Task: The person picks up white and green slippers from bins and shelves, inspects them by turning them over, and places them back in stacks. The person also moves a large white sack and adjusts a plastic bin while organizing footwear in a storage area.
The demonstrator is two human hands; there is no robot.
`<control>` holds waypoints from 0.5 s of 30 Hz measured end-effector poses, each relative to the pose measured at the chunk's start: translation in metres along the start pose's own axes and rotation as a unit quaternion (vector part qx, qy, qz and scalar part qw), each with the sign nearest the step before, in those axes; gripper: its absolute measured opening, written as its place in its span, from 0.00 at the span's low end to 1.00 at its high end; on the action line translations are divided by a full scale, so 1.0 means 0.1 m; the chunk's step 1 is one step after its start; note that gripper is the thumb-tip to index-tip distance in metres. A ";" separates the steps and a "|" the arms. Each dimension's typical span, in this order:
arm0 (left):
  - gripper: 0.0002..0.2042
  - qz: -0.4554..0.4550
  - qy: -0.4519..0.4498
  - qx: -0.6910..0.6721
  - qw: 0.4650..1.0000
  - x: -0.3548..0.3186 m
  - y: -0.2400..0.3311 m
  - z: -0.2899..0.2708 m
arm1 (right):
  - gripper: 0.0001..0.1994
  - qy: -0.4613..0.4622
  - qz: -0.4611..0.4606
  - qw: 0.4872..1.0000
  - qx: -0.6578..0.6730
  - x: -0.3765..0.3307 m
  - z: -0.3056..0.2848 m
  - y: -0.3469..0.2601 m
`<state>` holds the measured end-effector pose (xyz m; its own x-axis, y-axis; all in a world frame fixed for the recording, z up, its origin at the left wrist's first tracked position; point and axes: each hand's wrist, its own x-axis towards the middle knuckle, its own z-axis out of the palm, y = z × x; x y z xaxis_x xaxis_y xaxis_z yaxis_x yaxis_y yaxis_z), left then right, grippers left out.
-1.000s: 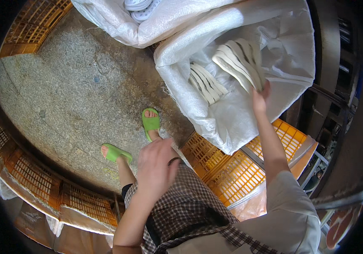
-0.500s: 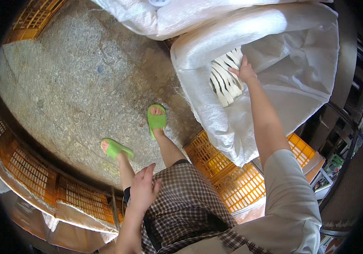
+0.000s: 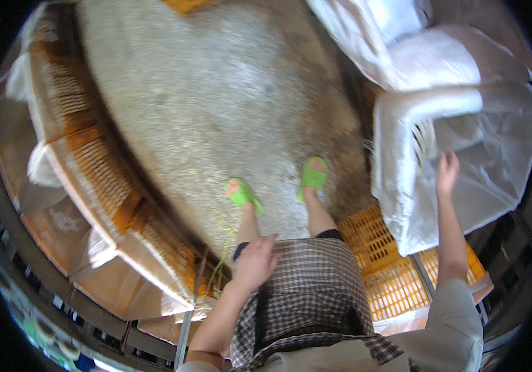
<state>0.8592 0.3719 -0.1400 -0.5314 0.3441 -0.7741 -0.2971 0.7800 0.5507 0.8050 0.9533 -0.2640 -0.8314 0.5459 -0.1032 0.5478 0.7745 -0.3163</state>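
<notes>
My right hand is over the mouth of a white woven sack, its fingers stretched upward and nothing visible in them. Just left of these fingers, down inside the sack, lie several white curved strips stacked side by side with dark gaps between them. I cannot make out what kind of thing they are. The sack's near part hides some of the stack. In front of my checked apron hangs my left hand, fingers loosely apart, holding nothing.
Orange plastic crates stand below the sack. A second white sack is beyond it. A row of orange crates with pale sheeting curves along the left. My green slippers are on the concrete floor; yellow string trails near the left crates.
The view has swung left, so the sack sits farther right. My right hand has come away from the white strips, which it was touching. My left hand stays before the apron.
</notes>
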 end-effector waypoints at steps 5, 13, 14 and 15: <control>0.21 -0.060 0.087 0.023 0.994 -1.07 -0.13 -0.59 | 0.12 0.027 0.087 0.944 0.316 -1.04 -0.91 -1.11; 0.27 -0.020 0.182 0.095 0.978 -2.75 0.10 -1.87 | 0.17 -0.303 -0.040 0.923 0.235 -2.65 -1.93 -4.42; 0.28 -0.016 0.205 0.105 0.973 -2.87 0.11 -2.07 | 0.16 -0.328 -0.133 0.903 0.242 -2.77 -2.06 -4.72; 0.28 -0.004 0.230 0.112 0.967 -3.01 0.05 -2.19 | 0.17 -0.285 -0.227 0.905 0.221 -2.96 -2.10 -5.03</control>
<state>0.8445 0.1578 0.1642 -0.8414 0.1089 -0.5293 -0.1507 0.8933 0.4235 0.7951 0.4685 0.1234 -0.9431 -0.1467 -0.2984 0.1528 0.6057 -0.7809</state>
